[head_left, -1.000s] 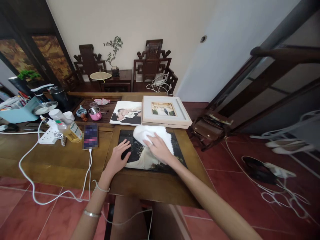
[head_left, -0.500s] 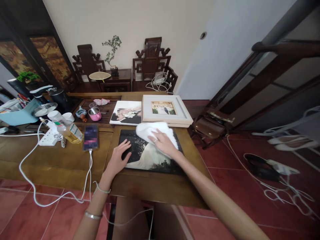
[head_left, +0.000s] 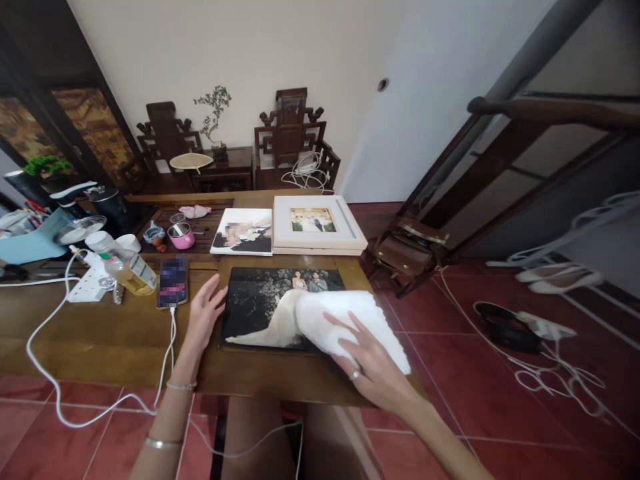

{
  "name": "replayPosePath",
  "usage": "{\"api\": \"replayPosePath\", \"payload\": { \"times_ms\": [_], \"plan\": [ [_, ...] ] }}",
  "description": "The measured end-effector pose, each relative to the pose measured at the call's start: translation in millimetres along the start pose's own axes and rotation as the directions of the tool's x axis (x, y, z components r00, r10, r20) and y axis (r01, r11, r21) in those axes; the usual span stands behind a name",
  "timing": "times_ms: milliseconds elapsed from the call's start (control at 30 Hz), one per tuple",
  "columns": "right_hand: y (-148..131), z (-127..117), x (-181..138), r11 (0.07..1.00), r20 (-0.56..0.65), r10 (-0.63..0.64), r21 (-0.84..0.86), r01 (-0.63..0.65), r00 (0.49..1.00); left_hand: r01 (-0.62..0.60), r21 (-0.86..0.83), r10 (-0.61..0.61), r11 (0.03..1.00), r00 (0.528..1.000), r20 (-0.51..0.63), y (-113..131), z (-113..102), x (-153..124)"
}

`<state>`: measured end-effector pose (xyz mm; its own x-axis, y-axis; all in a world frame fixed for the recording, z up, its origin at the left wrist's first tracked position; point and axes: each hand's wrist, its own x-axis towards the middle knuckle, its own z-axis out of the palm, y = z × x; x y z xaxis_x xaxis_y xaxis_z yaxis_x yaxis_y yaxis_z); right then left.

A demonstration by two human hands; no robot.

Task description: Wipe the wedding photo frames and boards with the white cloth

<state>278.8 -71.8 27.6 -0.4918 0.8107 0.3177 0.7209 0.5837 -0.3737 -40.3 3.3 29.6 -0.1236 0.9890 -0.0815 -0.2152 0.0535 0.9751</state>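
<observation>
A dark wedding photo panel [head_left: 257,300] lies flat on the wooden table, showing a couple and a long pale dress. Over its right part, and past its right and front edges, spreads a white towel [head_left: 345,320]. My right hand [head_left: 373,363] lies on the towel with its fingers somewhat spread, pressing and holding it; a ring shows on one finger. By the panel's left edge is my left hand [head_left: 204,313], fingers stretched out and nothing in them. Whether its fingertips touch the panel I cannot tell.
Behind the panel lie a white photo album [head_left: 243,233] and a pale framed box [head_left: 320,243]. To the left are a phone [head_left: 171,283] on a cable, a bottle [head_left: 133,272], a power strip [head_left: 90,285] and a pink cup [head_left: 181,235]. A wooden rack [head_left: 425,200] stands right.
My right hand has drawn the towel from the panel's top edge down and right toward its near corner, uncovering the couple. My left hand has shifted left off the panel's face.
</observation>
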Motion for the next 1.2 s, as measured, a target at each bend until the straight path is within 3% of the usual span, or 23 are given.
{"api": "replayPosePath", "payload": {
  "times_ms": [100,233,400,500,600,767,900,967,1067,1133,1200],
  "plan": [
    [-3,2,7,0.997,-0.040,0.076,-0.010,-0.077,0.996,0.100,-0.192,-0.100,0.976,0.995,0.011,21,-4,-11],
    [-17,10,47,0.992,-0.069,0.122,0.050,-0.119,0.990,0.157,-0.364,-0.157,0.918,0.987,0.030,49,-1,-27],
    [-75,-2,85,0.983,-0.065,-0.025,0.178,0.036,0.998,0.256,-0.426,-0.226,0.868,0.967,0.121,85,8,-51],
    [-108,-17,83,0.968,-0.086,-0.168,0.172,0.181,0.982,0.194,-0.373,-0.161,0.907,0.980,0.119,102,18,-72],
    [-124,-25,71,0.971,-0.176,-0.219,0.059,0.233,0.960,0.072,-0.281,-0.043,0.957,0.993,0.109,114,33,-94],
    [-116,-28,55,0.980,-0.317,-0.197,-0.045,0.193,0.928,-0.094,-0.115,0.111,0.989,0.982,0.150,125,58,-108],
    [-95,-40,50,0.994,-0.469,-0.105,-0.082,0.075,0.877,-0.132,-0.079,0.145,0.988,0.973,0.182,97,68,-90],
    [-83,-54,51,0.995,-0.628,0.017,-0.066,-0.075,0.778,-0.058,-0.106,0.074,0.993,0.986,0.151,64,68,-79],
    [-64,-80,59,0.949,-0.807,0.291,0.175,-0.263,0.514,0.256,-0.165,-0.242,0.953,0.965,0.100,9,66,-72],
    [-50,-94,64,0.888,-0.837,0.458,0.417,-0.192,0.300,0.356,-0.211,-0.344,0.911,0.935,0.092,-19,65,-73],
    [-36,-99,66,0.795,-0.786,0.602,0.607,-0.012,0.139,0.344,-0.241,-0.330,0.908,0.939,0.095,-32,67,-78]
  ]
}}
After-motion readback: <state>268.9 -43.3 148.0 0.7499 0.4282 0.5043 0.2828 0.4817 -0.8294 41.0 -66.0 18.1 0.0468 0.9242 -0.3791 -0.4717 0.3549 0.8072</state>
